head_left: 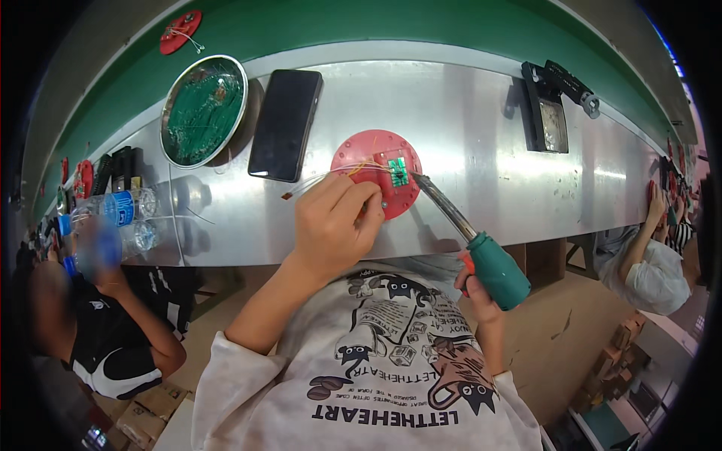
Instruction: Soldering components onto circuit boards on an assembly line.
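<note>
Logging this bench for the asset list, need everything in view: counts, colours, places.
Red disc: 1, red, centre of table; another, upper left on green strip
Circuit board: 1, green, on centre disc
Wires: several, pale and yellow, at centre disc
Soldering iron: 1, green handle, right of centre
Phone: 1, black, left of centre
Bowl: 1, silver, green inside, left
Bottles: 2, clear and blue, far left
Holder: 1, black, upper right
Table: 1, silver, mid-frame
Green strip: 1, green, behind table
Boxes: several, brown, lower corners
Co-workers: at least 2, both sides
Edge clutter: uncountable
Left hand: 1, bare, at centre disc
Right hand: 1, bare, gripping soldering iron
</note>
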### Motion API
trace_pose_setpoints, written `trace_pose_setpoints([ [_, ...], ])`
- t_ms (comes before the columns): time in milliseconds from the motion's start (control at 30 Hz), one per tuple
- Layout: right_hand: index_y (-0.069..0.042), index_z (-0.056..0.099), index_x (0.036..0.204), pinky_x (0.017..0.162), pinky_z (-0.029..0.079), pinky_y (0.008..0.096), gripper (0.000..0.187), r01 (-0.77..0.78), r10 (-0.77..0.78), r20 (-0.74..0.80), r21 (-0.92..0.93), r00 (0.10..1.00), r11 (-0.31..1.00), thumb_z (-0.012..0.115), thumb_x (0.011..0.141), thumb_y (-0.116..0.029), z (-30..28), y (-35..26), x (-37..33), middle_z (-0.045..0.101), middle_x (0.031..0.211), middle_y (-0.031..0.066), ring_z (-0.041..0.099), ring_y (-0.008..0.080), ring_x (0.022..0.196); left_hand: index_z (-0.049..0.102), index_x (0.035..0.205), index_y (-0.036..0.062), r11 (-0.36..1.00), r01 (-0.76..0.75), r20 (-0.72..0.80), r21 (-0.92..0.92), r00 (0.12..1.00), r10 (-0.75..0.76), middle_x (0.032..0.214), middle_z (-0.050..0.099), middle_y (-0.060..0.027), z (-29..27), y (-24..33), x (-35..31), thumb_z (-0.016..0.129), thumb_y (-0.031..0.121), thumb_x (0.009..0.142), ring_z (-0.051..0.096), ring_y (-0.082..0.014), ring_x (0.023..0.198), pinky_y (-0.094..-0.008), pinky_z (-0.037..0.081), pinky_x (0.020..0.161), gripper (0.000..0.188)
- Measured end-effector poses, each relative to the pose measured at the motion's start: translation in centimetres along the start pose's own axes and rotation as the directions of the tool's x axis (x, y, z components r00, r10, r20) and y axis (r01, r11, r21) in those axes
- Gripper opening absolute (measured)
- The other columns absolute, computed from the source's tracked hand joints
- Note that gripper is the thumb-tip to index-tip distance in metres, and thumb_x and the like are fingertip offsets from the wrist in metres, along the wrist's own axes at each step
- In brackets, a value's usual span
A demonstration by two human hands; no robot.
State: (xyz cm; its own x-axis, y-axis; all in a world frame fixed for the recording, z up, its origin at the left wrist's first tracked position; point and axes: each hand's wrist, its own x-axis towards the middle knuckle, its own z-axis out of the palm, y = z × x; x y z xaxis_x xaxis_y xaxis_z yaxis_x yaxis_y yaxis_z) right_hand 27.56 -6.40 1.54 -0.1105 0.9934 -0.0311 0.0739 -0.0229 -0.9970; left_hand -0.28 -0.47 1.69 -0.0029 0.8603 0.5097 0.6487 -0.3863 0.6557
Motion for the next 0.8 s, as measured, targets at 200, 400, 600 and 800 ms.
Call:
trace_pose_setpoints([
  [200,0.005,0.071,0.097,0.063,0.051,0.0301,0.023,0.01,-0.004,0.041,-0.153,0.999,0.988,0.075,0.077,-0.008,-0.4,0.7,0.1,0.067,0.086,0.0139,0.063,0.0207,0.066,0.068,0.082,0.0019,0.996,0.027,-0.054,0.081,0.998,-0.023,0.072,0.064,-0.0092,2.1,-1.0,-0.7,0.075,0.001,0.075,0.06,-0.027,0.06,-0.0371,0.048,0.054,0.01],
  [400,0.003,0.071,0.092,0.062,0.049,0.0308,0.021,0.015,-0.013,0.016,-0.16,1.0,0.987,0.076,0.077,-0.009,-0.1,1.2,0.1,0.065,0.083,0.0136,0.061,0.0237,0.065,0.068,0.08,0.0029,0.993,-0.043,-0.082,0.111,0.995,0.052,0.066,0.063,-0.0077,2.5,-1.8,-1.0,0.075,0.0,0.073,0.059,-0.0261,0.056,-0.0377,0.047,0.054,0.01],
  [600,0.002,0.07,0.09,0.06,0.048,0.0299,0.018,-0.06,0.062,0.008,-0.13,0.998,0.99,0.074,0.077,-0.009,0.0,1.1,0.1,0.064,0.081,0.0117,0.061,0.0219,0.064,0.068,0.08,0.0029,0.993,-0.045,-0.092,0.105,0.994,0.055,0.066,0.063,-0.0075,2.5,-1.9,-0.9,0.075,0.0,0.073,0.059,-0.0254,0.056,-0.0376,0.047,0.054,0.01],
  [800,0.003,0.07,0.089,0.06,0.048,0.0286,0.018,-0.065,0.068,0.024,-0.101,0.997,0.993,0.073,0.075,-0.007,-0.3,0.8,0.4,0.064,0.077,0.0104,0.061,0.0189,0.064,0.068,0.081,0.0021,0.995,-0.035,-0.095,0.097,0.995,0.044,0.067,0.063,-0.0093,2.5,-1.9,-0.9,0.075,-0.001,0.074,0.059,-0.0271,0.057,-0.0383,0.047,0.055,0.01],
])
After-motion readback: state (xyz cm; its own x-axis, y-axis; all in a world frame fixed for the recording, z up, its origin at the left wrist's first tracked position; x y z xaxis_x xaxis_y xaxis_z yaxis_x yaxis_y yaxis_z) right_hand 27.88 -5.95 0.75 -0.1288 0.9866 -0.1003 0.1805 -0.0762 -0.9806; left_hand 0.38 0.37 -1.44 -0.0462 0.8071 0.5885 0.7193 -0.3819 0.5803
